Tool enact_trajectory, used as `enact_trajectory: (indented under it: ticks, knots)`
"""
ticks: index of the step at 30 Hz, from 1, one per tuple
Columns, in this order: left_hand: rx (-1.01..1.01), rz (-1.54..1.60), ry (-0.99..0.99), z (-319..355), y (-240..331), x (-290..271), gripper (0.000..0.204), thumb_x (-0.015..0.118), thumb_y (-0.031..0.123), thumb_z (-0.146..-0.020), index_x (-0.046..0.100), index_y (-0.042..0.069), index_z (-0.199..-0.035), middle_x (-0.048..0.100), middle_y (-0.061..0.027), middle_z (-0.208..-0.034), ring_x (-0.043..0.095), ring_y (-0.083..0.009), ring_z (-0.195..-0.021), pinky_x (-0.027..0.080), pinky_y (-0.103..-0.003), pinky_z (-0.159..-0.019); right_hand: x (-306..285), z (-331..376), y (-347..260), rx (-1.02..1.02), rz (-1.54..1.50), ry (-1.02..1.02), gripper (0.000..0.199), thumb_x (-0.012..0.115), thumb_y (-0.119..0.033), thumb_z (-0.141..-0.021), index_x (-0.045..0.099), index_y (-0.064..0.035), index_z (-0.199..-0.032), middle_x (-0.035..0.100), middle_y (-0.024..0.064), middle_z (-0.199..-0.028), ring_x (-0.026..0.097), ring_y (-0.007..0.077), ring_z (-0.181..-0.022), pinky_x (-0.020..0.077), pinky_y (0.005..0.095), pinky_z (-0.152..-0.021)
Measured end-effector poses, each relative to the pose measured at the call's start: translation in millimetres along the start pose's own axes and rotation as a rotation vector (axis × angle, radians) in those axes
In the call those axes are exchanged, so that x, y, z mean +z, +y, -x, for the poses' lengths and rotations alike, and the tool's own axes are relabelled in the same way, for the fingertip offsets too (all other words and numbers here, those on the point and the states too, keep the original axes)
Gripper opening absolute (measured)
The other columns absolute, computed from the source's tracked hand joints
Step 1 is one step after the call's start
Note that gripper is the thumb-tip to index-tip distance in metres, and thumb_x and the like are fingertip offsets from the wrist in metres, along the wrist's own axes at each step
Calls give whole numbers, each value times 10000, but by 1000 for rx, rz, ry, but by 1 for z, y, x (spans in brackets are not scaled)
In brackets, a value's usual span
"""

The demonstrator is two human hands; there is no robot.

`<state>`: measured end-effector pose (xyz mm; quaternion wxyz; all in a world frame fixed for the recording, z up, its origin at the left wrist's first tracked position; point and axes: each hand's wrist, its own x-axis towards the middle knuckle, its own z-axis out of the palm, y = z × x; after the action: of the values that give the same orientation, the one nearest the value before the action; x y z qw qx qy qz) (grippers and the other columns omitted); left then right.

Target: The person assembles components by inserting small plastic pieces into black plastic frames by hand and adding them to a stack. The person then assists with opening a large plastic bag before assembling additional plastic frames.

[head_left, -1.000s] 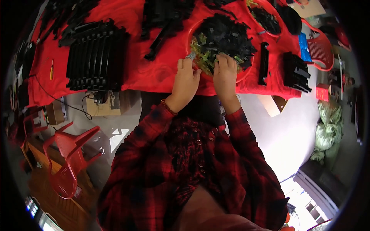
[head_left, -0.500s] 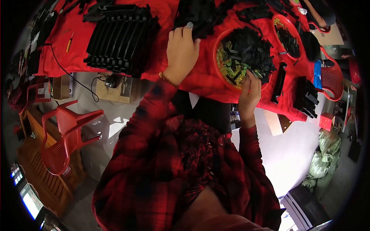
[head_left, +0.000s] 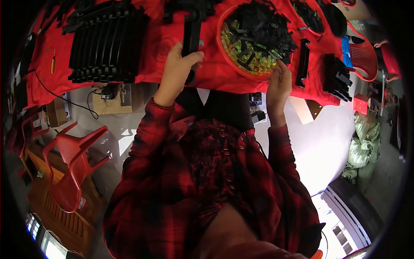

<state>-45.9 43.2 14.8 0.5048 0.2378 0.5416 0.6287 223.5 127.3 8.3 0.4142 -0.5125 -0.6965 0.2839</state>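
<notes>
My left hand (head_left: pixel 177 71) grips a long black plastic bar (head_left: pixel 191 36) that stands up from the red-covered table (head_left: pixel 159 56). My right hand (head_left: pixel 279 84) rests at the near rim of a round red bowl (head_left: pixel 224 54), fingers slightly curled, holding nothing I can make out. The bowl is filled with small black parts and some yellow-green ones (head_left: pixel 254 36). Both forearms are in red and black plaid sleeves.
A stack of black ribbed trays (head_left: pixel 105 43) lies to the left on the table. More black parts (head_left: pixel 336 80) and a second red bowl (head_left: pixel 312 17) sit to the right. A red plastic chair (head_left: pixel 71 164) stands at lower left, a green sack (head_left: pixel 362 151) at right.
My left hand has left the bowl, moved left and taken hold of the long black bar. My right hand has stayed at the bowl's near rim.
</notes>
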Motion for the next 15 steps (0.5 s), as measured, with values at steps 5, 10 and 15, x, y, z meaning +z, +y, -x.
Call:
enact_trajectory:
  ticks: [5, 10, 15]
  knots:
    - [-258, 26, -150, 11, -4, 9, 357, 606, 240, -965, 557, -3, -1223, 678, -101, -1026, 655, -156, -794, 512, -264, -666, 10, -18, -8, -240, 386, -93, 232, 607, -54, -915, 599, 3, -1139, 632, 175, -979, 605, 320, -912, 502, 401, -801]
    - [-311, 236, -268, 10, -10, 10, 526, 332, 425, -1065, 541, -16, -1262, 683, -136, -1072, 668, -195, -903, 518, -301, -739, 22, -23, -8, -299, 607, -153, 217, 678, -109, -858, 590, -13, -1031, 628, 187, -974, 589, 379, -920, 485, 454, -806]
    - [-354, 453, -301, 2, -24, 3, 465, 325, 312, -1076, 509, -36, -1323, 663, -187, -1162, 667, -266, -1004, 545, -385, -894, 22, -27, -1, -260, 642, -218, 273, 689, -109, -845, 558, -8, -1063, 621, 207, -1000, 590, 397, -944, 478, 464, -829]
